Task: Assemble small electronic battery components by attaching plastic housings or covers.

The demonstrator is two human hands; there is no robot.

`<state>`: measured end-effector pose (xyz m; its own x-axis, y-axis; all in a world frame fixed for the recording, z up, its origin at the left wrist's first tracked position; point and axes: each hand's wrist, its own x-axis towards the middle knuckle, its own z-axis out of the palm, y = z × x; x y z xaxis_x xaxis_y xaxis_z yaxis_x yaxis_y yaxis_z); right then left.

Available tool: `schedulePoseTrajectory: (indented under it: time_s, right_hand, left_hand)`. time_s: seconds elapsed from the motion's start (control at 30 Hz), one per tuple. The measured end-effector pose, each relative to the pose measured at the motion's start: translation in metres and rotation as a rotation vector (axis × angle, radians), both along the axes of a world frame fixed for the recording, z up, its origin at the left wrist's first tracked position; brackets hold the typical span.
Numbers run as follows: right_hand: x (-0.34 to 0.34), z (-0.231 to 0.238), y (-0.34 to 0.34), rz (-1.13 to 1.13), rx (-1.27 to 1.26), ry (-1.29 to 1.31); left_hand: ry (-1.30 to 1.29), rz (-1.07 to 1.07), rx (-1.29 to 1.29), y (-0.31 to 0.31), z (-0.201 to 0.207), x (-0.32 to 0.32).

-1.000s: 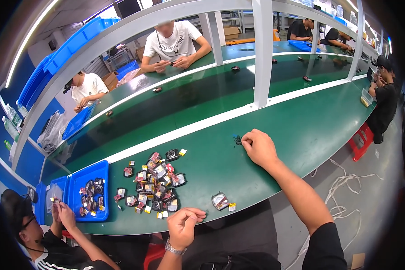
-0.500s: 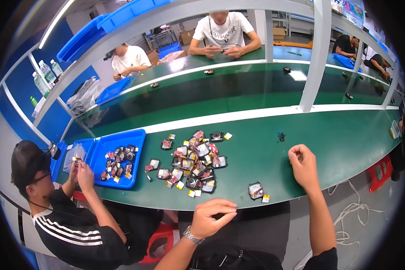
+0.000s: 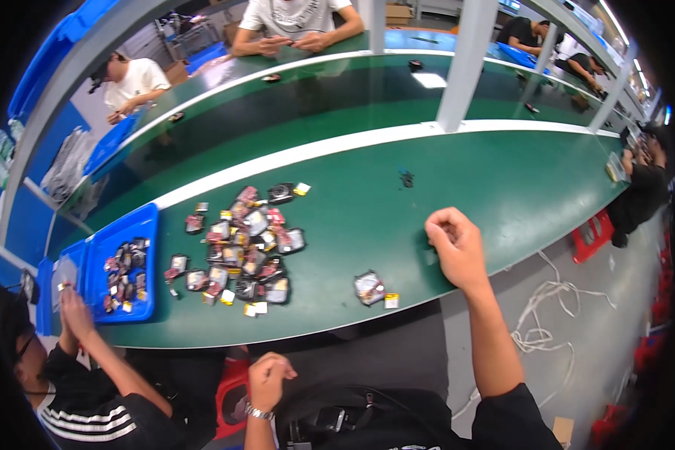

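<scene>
My right hand [image 3: 457, 247] rests low over the right part of the green table [image 3: 337, 225], its fingers curled in toward the thumb. Whatever it may hold is hidden. Below the table's near edge, in front of my body, my left hand [image 3: 268, 377] has its fingers bent together, with nothing visible in them. A metal-banded watch [image 3: 259, 412] is on that wrist. Nearest to my right hand lies a small black-rimmed electronic module [image 3: 368, 288] with a silver-yellow battery [image 3: 391, 301] beside it. Farther off sits a small cluster of tiny black parts [image 3: 406, 179].
A heap of similar modules [image 3: 247, 244] with batteries covers the table's left-centre. Beyond it stands a blue tray [image 3: 154, 262] holding more, with a co-worker's hand [image 3: 76, 315] near it. A grey upright post [image 3: 461, 71] rises behind the table. White cables [image 3: 536, 322] lie on the floor.
The view has swung right, so the table's contents appear farther left. My left hand has drawn back off the table edge toward my body, its fingers curling in. My right hand stays curled.
</scene>
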<state>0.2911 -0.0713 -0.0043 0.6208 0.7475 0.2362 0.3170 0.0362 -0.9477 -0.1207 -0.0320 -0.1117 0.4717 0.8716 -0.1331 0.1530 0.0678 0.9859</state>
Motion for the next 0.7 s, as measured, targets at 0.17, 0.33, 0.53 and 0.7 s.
schedulePoseTrajectory:
  time_s: [0.17, 0.33, 0.53, 0.7]
  right_hand:
    - [-0.002, -0.002, 0.003, 0.013, -0.015, -0.014]
    - [0.003, -0.003, -0.002, -0.011, -0.009, -0.073]
    - [0.004, -0.004, 0.0, 0.005, -0.015, -0.074]
    - [0.003, -0.003, 0.002, 0.039, -0.012, -0.05]
  left_hand:
    - [-0.106, 0.317, 0.141, -0.001, -0.004, -0.001]
    - [-0.298, 0.52, 0.016, 0.008, -0.004, -0.003]
    - [-0.368, 0.609, 0.087, 0.009, 0.002, -0.007]
    - [-0.511, 0.676, 0.047, 0.012, 0.002, -0.016]
